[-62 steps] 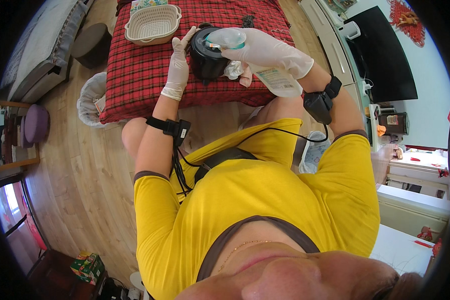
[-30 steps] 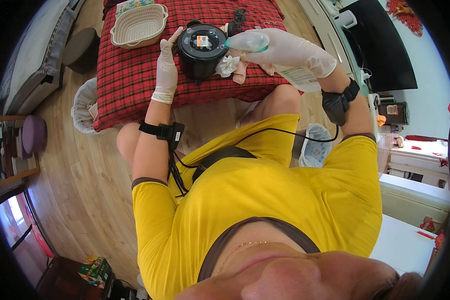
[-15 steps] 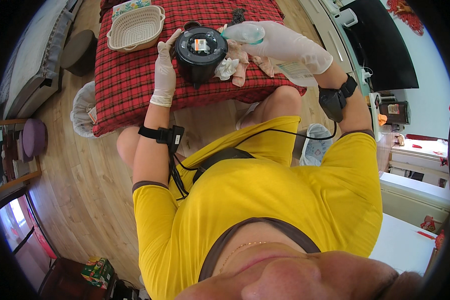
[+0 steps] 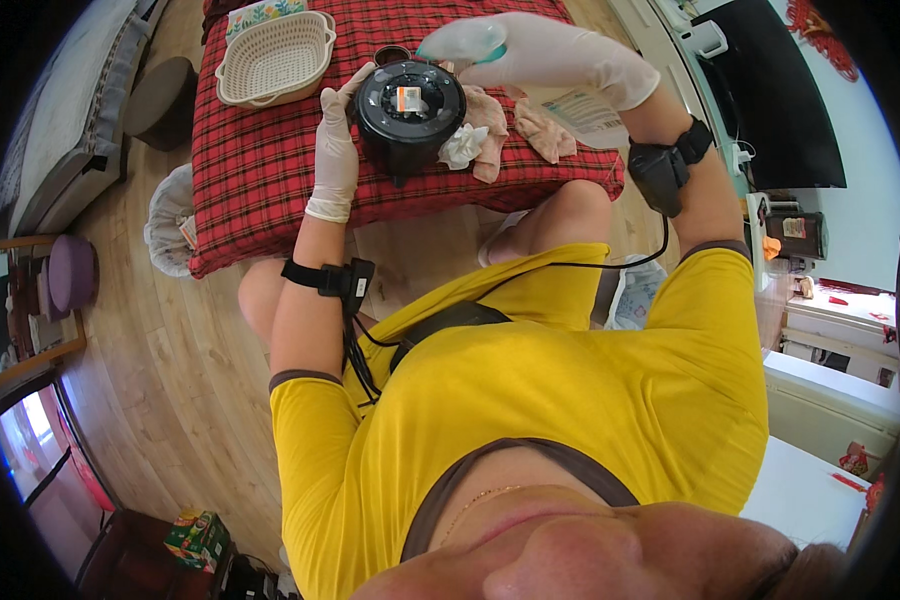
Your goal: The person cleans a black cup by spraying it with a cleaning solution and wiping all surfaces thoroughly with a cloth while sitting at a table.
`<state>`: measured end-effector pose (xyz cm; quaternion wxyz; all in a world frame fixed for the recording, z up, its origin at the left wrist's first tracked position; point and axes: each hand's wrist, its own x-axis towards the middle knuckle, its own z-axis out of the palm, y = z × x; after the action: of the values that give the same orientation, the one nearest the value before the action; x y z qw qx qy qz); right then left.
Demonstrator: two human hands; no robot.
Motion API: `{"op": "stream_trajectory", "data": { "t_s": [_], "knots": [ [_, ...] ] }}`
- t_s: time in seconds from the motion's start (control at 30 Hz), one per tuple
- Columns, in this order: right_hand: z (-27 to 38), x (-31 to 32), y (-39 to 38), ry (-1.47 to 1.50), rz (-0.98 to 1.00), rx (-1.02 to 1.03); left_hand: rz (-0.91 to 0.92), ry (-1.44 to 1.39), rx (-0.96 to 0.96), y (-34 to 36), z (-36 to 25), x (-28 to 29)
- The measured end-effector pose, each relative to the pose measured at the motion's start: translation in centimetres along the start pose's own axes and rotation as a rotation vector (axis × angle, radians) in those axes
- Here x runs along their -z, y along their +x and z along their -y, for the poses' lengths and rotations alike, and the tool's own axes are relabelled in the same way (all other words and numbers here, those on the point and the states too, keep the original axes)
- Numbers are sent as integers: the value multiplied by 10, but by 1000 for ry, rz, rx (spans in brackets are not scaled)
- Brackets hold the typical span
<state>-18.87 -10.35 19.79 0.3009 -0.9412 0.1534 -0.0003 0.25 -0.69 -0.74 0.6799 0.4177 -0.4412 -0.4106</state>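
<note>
A black round pot-like appliance (image 4: pixel 407 120) sits at the near edge of the table, its flat face with a small sticker turned up. My left hand (image 4: pixel 336 155), in a white glove, grips its left side, the fingers reaching round toward the far rim. My gloved right hand (image 4: pixel 560 58) holds a clear bottle with a teal part (image 4: pixel 467 42) tilted sideways just beyond the appliance. The bottle's tip is hard to make out. A crumpled white tissue (image 4: pixel 464 147) and a pinkish cloth (image 4: pixel 490 120) lie right of the appliance.
A red plaid cloth (image 4: pixel 260 190) covers the table. A cream woven basket (image 4: pixel 275 60) stands at its far left, and a small dark round piece (image 4: pixel 391 54) lies behind the appliance. Another pink cloth (image 4: pixel 543 132) and a clear printed sheet (image 4: pixel 582 112) lie at the right.
My right hand has carried the bottle left and farther away, over the appliance's far side. My left hand keeps its hold. The view has shifted slightly.
</note>
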Motion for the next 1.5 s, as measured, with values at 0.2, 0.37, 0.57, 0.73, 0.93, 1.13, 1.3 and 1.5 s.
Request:
{"op": "stream_trajectory", "data": {
  "t_s": [0.2,0.37,0.57,0.73,0.93,1.13,1.3,1.5],
  "knots": [
    [-27,50,19,221,-241,-66,-27,-4,-16,1,-2,2],
    [-142,79,76,120,-682,274,-35,-22,-21,8,3,3],
    [-282,56,187,-589,-1020,143,-61,48,-41,13,3,14],
    [-268,24,212,515,-864,181,-56,48,-15,14,5,20],
    [-231,28,158,696,-432,84,-58,34,-4,13,2,19],
    [-316,-27,61,-508,-556,-646,-39,86,-90,14,-3,10],
    [-297,-65,57,-328,-504,-885,-8,133,-63,8,-3,16],
    [-281,-49,41,-410,-862,-497,58,115,-166,7,-14,7]
  ]
}}
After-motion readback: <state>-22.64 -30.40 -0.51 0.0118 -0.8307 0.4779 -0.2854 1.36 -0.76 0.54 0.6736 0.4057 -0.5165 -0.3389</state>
